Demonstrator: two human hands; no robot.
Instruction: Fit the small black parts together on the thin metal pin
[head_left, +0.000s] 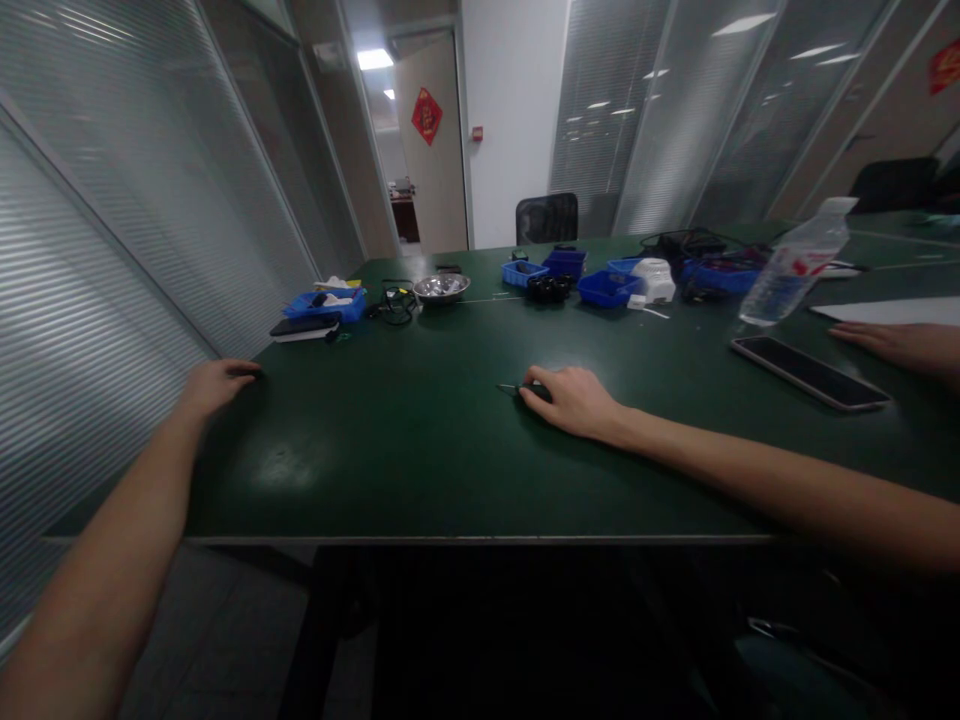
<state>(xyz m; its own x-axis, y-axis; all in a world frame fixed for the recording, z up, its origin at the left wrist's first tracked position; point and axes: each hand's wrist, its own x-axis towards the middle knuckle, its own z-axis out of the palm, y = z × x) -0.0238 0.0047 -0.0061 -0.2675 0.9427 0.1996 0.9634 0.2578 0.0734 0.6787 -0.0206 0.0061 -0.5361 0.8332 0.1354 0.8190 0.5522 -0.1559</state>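
A green table [420, 470] is seen from a head-worn camera, with both of the wearer's bare arms stretched across it. The right hand [574, 400] is laid over a small dark tool [517, 389], whose thin tip shows at nine o'clock of the fingers; the fingers are curled down upon it, though whether it is truly gripped or only covered cannot be told. The left hand [214, 383] is rested at the table's left edge, fingers loosely together, on or beside something small and dark that is too dim to be identified. Another person's hand [896, 345] is laid flat at three o'clock, beside a phone [810, 372] and a water bottle [795, 262]. Blue trays [607, 288] and a metal bowl [441, 287] are set at twelve o'clock, well apart from both hands. For the tool to be picked up well, it is judged that it should be pinched along its body rather than at its tip, and the table kept steady under the left hand.
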